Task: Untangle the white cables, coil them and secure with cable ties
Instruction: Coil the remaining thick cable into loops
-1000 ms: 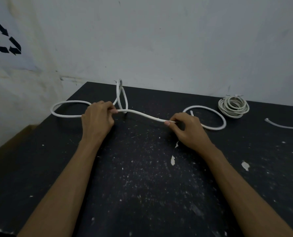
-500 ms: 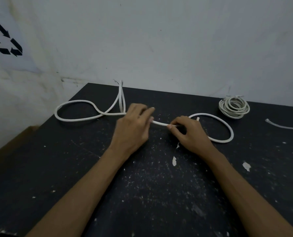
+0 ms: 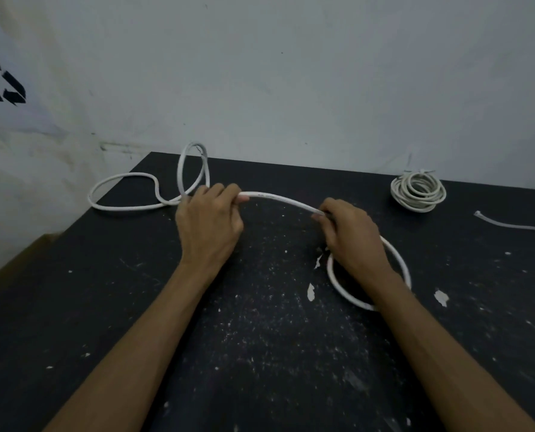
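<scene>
A long white cable (image 3: 280,200) stretches between my two hands above the black table (image 3: 260,353). My left hand (image 3: 208,222) grips it at the middle of the table, fingers curled round it. Behind and left of that hand the cable lies in loose loops, one loop standing upright at the back edge. My right hand (image 3: 350,235) pinches the cable further right, and a round loop of it lies under and around my right wrist. A second white cable (image 3: 418,191), coiled and bound with a tie, rests at the back right.
A loose white cable tie (image 3: 509,225) lies near the right edge. The table stands against a pale wall, with a brown cardboard box (image 3: 16,260) beside its left edge. White paint flecks dot the tabletop.
My left hand slid left along the cable and closed round it. My right hand drew toward me, pulling the loop on the right nearer and tighter round my wrist.
</scene>
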